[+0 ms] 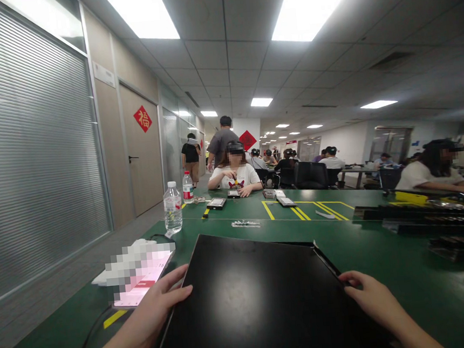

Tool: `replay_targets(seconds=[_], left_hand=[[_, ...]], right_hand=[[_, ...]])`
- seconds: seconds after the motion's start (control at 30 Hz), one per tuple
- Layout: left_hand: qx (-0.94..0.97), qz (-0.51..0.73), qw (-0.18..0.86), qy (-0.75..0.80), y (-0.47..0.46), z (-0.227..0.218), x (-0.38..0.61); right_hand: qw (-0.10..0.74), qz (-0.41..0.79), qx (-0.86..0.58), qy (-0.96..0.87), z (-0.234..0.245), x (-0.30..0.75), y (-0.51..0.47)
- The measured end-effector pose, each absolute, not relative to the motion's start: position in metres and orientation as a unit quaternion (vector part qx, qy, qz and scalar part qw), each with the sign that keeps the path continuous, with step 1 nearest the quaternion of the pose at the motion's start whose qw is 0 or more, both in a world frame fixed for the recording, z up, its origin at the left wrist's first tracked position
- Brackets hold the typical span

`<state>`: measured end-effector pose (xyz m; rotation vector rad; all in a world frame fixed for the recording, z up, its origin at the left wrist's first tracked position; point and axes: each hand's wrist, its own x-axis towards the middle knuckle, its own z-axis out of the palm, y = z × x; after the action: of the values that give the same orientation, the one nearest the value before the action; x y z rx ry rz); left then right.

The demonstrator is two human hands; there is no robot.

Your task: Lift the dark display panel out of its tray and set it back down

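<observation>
A large, flat black metal case [262,290] with a smooth, shiny top lies in front of me at the bottom middle of the head view. Its far right corner shows a thin raised edge. My left hand [165,296] grips the left side, thumb on top and fingers along the edge. On the opposite side, my right hand [366,295] holds the right edge with bent fingers, their tips partly hidden. The near end of the case runs into the dark bottom of the picture.
On the green table [217,235] stand a clear water bottle [173,209] and a red-capped bottle [187,187]. A lit phone [148,281] lies left. Hard drives [217,203] and yellow tape are beyond. Black metal parts [406,215] lie right. A person [236,173] works opposite.
</observation>
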<state>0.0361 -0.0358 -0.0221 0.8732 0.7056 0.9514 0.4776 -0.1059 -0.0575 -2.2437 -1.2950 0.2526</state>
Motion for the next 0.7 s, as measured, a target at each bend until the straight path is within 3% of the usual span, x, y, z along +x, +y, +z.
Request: replay_targets(seconds=[0.7], left_hand=[[0.445, 0.511, 0.659, 0.327, -0.042, -0.014, 0.042]], right_hand=[[0.299, 0.121, -0.825, -0.463, -0.057, 0.486, -0.105]])
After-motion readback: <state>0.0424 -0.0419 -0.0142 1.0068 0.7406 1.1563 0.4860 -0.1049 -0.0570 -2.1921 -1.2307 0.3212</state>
